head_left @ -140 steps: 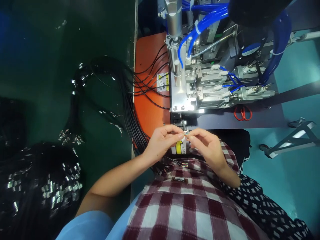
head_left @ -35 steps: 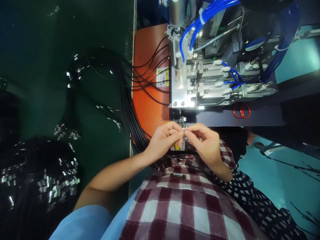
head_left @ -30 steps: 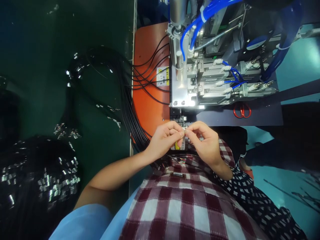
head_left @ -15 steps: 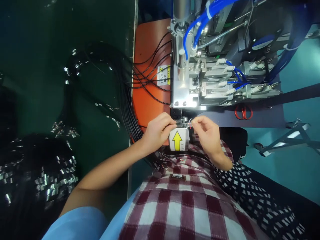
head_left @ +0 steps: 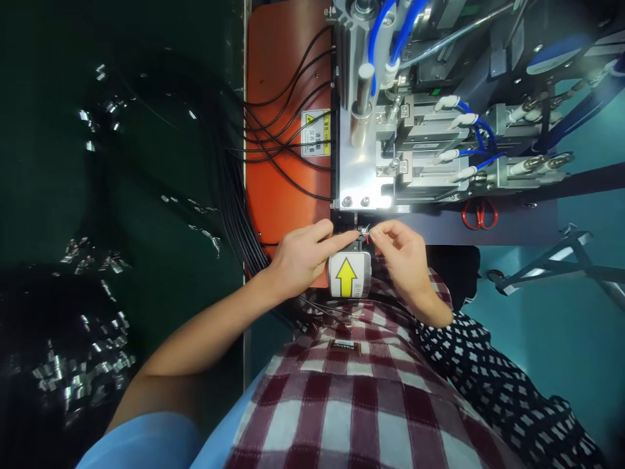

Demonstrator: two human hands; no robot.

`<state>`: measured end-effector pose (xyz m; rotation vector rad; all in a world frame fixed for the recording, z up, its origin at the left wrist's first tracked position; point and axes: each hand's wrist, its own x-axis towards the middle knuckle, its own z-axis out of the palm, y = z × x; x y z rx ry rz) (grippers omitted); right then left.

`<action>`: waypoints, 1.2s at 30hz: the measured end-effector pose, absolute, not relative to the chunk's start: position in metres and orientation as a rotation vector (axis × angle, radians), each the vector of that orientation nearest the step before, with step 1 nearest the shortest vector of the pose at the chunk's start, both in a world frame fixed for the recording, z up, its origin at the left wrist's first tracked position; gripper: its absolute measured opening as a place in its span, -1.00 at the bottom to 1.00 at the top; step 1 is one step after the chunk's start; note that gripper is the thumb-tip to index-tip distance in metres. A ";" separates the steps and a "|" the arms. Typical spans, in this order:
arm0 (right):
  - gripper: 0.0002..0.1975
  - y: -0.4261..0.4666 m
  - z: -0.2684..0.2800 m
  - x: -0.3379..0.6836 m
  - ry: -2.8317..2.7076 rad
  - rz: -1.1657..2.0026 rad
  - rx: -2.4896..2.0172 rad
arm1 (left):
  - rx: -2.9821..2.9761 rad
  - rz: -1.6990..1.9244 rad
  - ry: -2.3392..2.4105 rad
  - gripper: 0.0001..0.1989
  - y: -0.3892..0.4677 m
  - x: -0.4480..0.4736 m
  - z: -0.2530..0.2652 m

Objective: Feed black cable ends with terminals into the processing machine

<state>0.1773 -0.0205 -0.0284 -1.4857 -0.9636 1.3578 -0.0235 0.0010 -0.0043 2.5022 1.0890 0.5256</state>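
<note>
The right hand pinches thin wires just beyond the arrow label, apparently keeping them spread. The left hand points its index finger there, perhaps steadying them; whether it grips anything, I cannot tell.

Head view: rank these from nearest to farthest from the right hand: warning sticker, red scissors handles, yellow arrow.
1. Yellow arrow: just left of the right hand.
2. Red scissors handles: to the hand's upper right in the picture.
3. Warning sticker: to the upper left, on the orange plate.
</note>
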 end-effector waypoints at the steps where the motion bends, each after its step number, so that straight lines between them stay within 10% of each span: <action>1: -0.82 -0.020 -0.028 0.177 -0.966 1.352 -1.490 | 2.519 0.492 1.111 -0.62 0.001 -0.023 -0.004; 36: -0.82 -0.021 -0.030 0.175 -1.024 1.302 -1.518 | 2.660 0.371 1.208 -0.61 0.000 -0.021 -0.004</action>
